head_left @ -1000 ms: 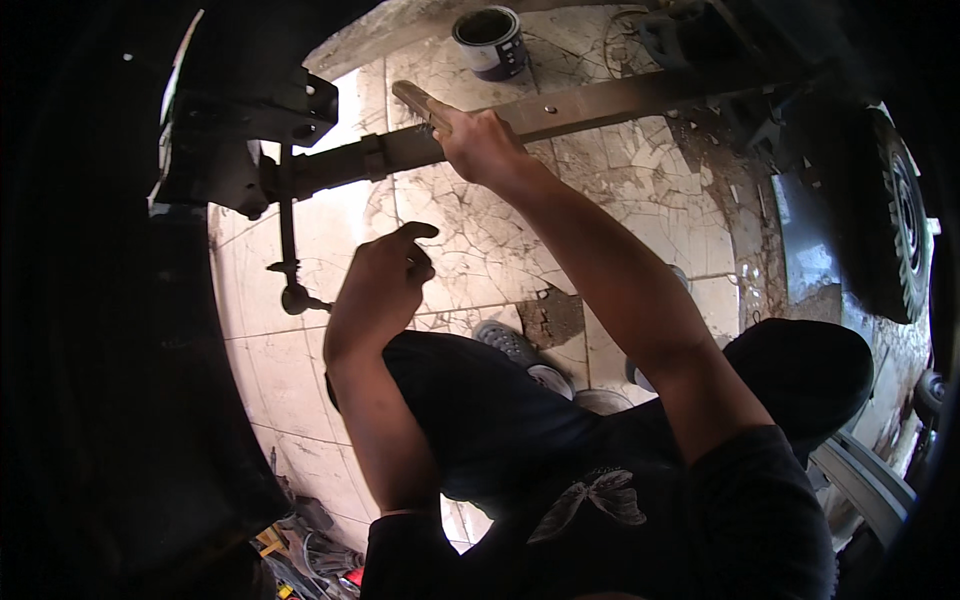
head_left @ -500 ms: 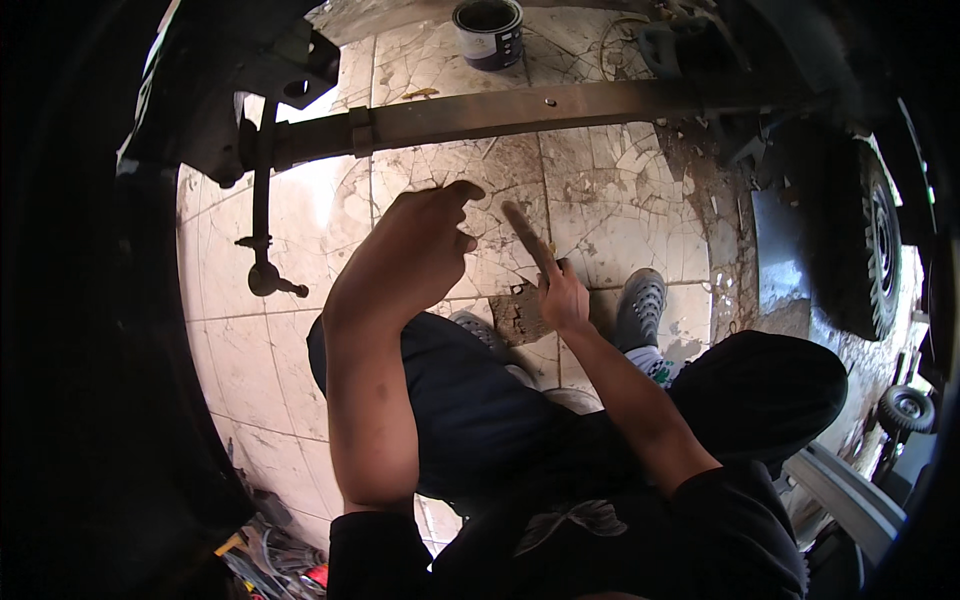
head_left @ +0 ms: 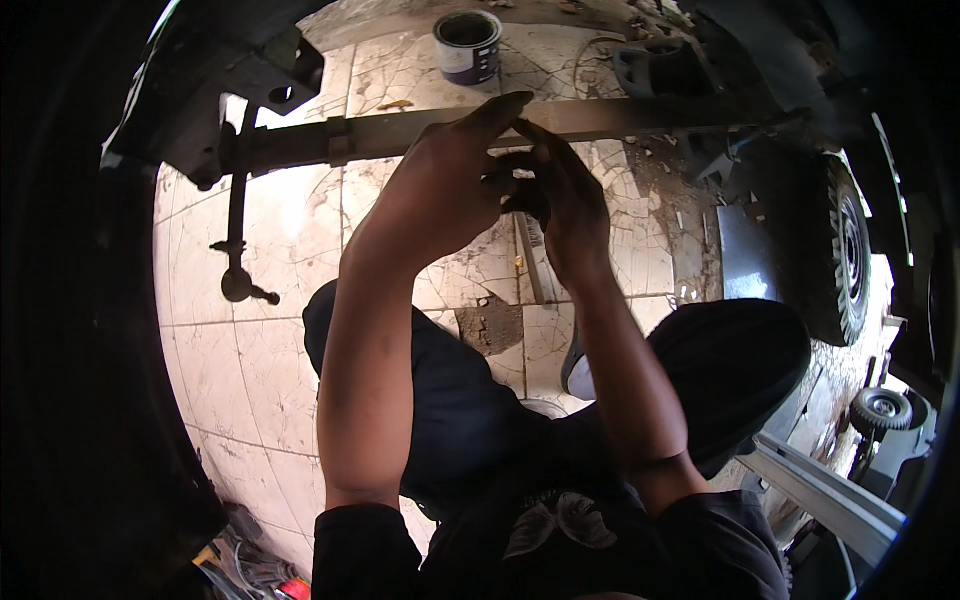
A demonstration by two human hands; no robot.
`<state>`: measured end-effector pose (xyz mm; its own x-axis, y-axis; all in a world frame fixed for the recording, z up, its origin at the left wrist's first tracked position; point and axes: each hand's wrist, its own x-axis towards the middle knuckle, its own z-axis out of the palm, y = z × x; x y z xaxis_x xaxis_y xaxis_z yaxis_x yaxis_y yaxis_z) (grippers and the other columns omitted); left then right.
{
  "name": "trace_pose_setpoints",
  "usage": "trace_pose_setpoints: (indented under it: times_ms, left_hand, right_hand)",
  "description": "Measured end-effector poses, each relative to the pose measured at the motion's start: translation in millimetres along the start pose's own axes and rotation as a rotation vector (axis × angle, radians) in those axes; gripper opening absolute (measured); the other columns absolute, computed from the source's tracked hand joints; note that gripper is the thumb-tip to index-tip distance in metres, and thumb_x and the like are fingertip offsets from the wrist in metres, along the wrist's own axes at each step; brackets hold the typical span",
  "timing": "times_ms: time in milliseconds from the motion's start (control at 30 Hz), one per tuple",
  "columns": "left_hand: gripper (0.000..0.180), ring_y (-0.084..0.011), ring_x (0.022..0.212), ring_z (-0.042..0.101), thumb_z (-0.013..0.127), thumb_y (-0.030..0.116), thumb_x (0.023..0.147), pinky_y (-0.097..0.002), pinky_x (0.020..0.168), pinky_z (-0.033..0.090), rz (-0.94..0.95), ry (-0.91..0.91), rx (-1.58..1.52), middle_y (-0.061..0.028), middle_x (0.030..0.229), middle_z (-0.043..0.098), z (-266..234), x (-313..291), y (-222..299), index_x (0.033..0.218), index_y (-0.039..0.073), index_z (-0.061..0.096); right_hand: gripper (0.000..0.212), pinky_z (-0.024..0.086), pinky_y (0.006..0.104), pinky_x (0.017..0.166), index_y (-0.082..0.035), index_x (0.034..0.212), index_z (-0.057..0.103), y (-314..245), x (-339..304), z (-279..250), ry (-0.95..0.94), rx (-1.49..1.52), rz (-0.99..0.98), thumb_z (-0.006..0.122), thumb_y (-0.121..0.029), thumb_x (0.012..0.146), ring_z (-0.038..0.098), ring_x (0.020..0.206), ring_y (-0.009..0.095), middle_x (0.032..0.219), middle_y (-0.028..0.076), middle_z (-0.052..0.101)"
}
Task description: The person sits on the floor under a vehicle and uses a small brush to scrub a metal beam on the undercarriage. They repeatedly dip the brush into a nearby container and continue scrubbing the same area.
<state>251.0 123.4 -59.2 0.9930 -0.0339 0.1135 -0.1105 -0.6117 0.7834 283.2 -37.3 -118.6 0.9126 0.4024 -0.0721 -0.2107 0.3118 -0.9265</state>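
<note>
My left hand [head_left: 447, 190] is raised just this side of a long flat metal beam [head_left: 400, 130], its index finger stretched out. Facing it, my right hand [head_left: 575, 205] has its fingers curved and spaced apart. The fingertips of both hands meet or overlap in dark shadow, and nothing held shows between them. Below the hands a narrow flat bar [head_left: 537, 265] lies on the cracked tile floor [head_left: 290, 370], its upper end partly hidden by my right hand.
A rod with a ball end [head_left: 238, 285] hangs down at left from a dark bracket [head_left: 285, 85]. Beyond the beam stands an open paint can [head_left: 468, 50]. A tyre [head_left: 850, 250] is at right, a small wheel [head_left: 882, 408] below it. Loose clutter [head_left: 255, 560] lies lower left.
My right hand has let go of the flat bar, which now lies on the floor, and has risen to meet my left hand. The left hand has moved up towards the beam. The view has shifted slightly.
</note>
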Motion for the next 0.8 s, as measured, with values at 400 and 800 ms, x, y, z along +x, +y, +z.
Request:
trace_pose_setpoints:
  times_ms: [400, 800]
  left_hand:
    - [0.082, -0.0256, 0.135, 0.064, 0.079, 0.001, 0.092, -0.0396, 0.104, 0.058, 0.17, 0.014, -0.174, -0.018, 0.156, 0.058, 18.3, 12.8, 16.5, 0.163, 0.009, 0.039]
    - [0.041, -0.0162, 0.101, 0.076, 0.086, 0.007, 0.088, -0.0301, 0.08, 0.062, -0.131, 0.226, -0.305, -0.0095, 0.119, 0.077, -3.3, -6.4, 9.4, 0.127, 0.003, 0.073]
  right_hand:
    - [0.014, 0.061, 0.0322, 0.077, -0.004, 0.109, 0.076, -119.1, 41.2, -46.3, -0.498, -0.777, -0.043, 0.076, -0.014, 0.098, 0.076, 0.092, 0.018, 0.099, 0.009, 0.078]
    - [0.026, 0.065, 0.0312, 0.081, 0.0, 0.121, 0.076, -93.9, 42.2, -43.1, -0.344, -0.362, 0.047, 0.066, 0.005, 0.097, 0.078, 0.091, 0.018, 0.114, 0.011, 0.08]
